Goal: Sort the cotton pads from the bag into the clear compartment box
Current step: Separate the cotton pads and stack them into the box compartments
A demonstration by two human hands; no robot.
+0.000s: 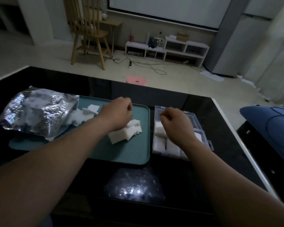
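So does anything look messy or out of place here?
Yes. Loose cotton pads spill from the silver bag onto the teal tray, and the pile by the left hand is jumbled, edges askew. The stacks in the clear box look tidy.

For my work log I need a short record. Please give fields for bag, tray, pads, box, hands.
tray: teal tray on black table
bag: silver bag at the left, mouth on the tray
pads: pile of cotton pads mid-tray, more at the bag's mouth
box: clear compartment box right of the tray, near compartments hold pads
left hand: over the pile, fingers curled, grip unclear
right hand: over the box, fingers curled, grip unclear
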